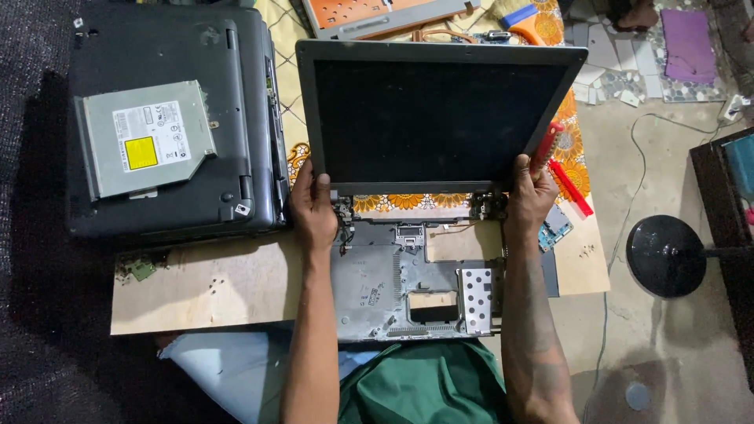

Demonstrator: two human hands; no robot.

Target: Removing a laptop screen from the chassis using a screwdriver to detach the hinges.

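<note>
Your left hand [314, 206] and right hand [529, 196] gripped lower corners of laptop screen panel [436, 118], held upright over stripped laptop base [416, 286] on wooden board [212, 286]; panel looked light, stiff, glass fragile, best held by bezel edges; forearms reached straight forward; red screwdriver [546, 148] pinched in right hand.

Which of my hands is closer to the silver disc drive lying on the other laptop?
Left. The left hand grips the screen panel's lower left corner, nearer the disc drive; the right hand holds the far corner.
</note>
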